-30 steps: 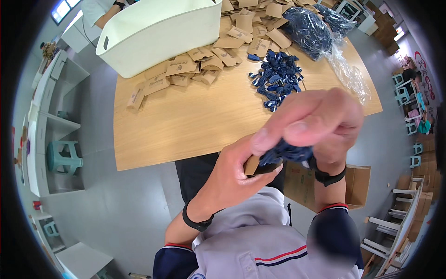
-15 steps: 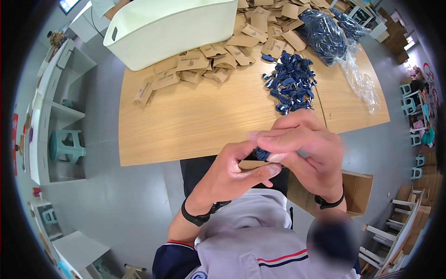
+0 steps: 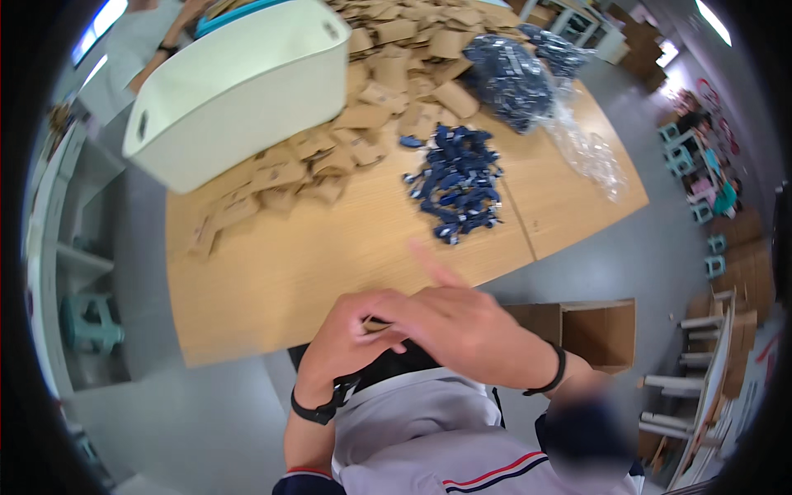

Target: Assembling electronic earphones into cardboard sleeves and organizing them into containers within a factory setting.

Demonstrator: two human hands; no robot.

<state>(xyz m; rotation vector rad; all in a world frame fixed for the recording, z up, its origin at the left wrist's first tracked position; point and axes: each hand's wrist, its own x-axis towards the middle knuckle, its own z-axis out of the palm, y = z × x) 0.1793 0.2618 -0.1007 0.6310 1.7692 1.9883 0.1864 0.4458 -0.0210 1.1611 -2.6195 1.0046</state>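
Note:
In front of my body, at the table's near edge, my two hands meet. My left hand [image 3: 340,332] is closed around a small brown cardboard pillow box [image 3: 375,325]; only a sliver of it shows between the fingers. Over it lies my right hand [image 3: 466,328], one blurred finger stretched toward the table, the others overlapping the left hand. Whether the right fingers grip the box is hidden. No blue cable shows in either hand. Beyond them on the table is a heap of dark blue coiled cables [image 3: 458,186].
A white plastic tub [image 3: 239,107] stands at the far left of the wooden table [image 3: 272,289]. Many brown pillow boxes [image 3: 280,169] spread beside and behind it. A clear bag of blue cables [image 3: 511,82] lies far right. An open carton [image 3: 598,334] sits below the table's right side.
My view has shifted, so the table things appear further left and the hands lower. The blue cable bundle seen at my right fingertips is out of sight. My right hand has turned over the left.

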